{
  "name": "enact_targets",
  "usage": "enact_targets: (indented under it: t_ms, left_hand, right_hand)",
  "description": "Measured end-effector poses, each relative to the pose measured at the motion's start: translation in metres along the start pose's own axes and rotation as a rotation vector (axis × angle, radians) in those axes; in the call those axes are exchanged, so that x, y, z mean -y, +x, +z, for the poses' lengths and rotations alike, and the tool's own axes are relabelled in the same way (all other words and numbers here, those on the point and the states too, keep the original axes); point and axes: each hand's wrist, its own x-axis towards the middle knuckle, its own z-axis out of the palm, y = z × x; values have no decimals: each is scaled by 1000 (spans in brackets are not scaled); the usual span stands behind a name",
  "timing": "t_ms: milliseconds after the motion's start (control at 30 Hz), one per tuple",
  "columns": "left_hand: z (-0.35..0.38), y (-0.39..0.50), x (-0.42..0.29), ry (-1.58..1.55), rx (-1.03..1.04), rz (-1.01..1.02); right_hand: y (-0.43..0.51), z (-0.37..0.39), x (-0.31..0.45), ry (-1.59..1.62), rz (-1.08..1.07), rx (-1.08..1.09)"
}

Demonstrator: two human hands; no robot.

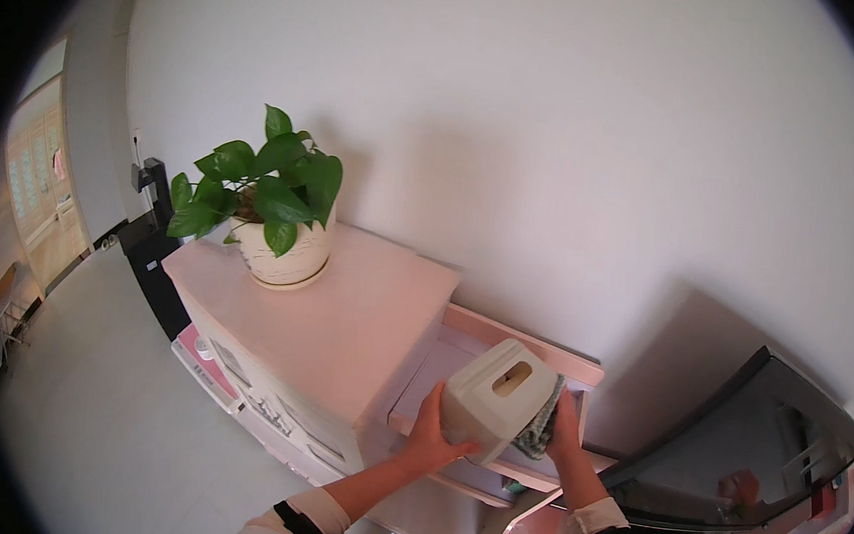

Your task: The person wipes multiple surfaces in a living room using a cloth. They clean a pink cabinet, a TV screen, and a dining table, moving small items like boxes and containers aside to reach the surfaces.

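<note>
My left hand (pixel 435 427) grips the near left side of a cream tissue box cover (pixel 487 407), its thumb pressed along the lower edge. An oblong slot opens in the top of the cover, which is tilted above the cabinet's lower shelf. A grey-green cloth (pixel 539 426) is pressed to the cover's right side. Behind that cloth sits my right hand (pixel 564 432), closed around it, with its fingers partly hidden. Beneath the cover lies a pink-edged shelf (pixel 417 394) with a raised back rail.
A potted plant (pixel 281 252) with broad green leaves stands on the taller pink cabinet top (pixel 347 321) at left. To the right a dark television screen (pixel 740 450) leans near the wall. A black stand (pixel 152 268) is beyond the cabinet.
</note>
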Motion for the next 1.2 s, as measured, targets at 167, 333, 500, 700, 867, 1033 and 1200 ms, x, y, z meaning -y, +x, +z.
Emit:
enact_targets:
  t_ms: [167,333,500,700,867,1033,1200]
  left_hand:
    - [25,-7,41,81,-121,27]
    - [25,0,64,159,-300,-29]
    - [18,-1,64,500,-445,-7]
    - [13,-9,64,678,-515,125]
    - [11,-8,69,570,-446,70]
    - [20,-8,53,623,-291,309]
    - [26,-5,46,691,-301,213]
  right_hand:
    - [8,-2,-30,-204,71,-22]
    - [19,24,-54,-305,61,106]
    - [33,27,-78,-564,-136,214]
    - [32,22,-48,-1160,-100,314]
    - [-2,11,-5,-1646,-249,42]
    - [-5,-8,5,-1884,-419,-140]
    - [-1,-25,31,-1666,-753,-431]
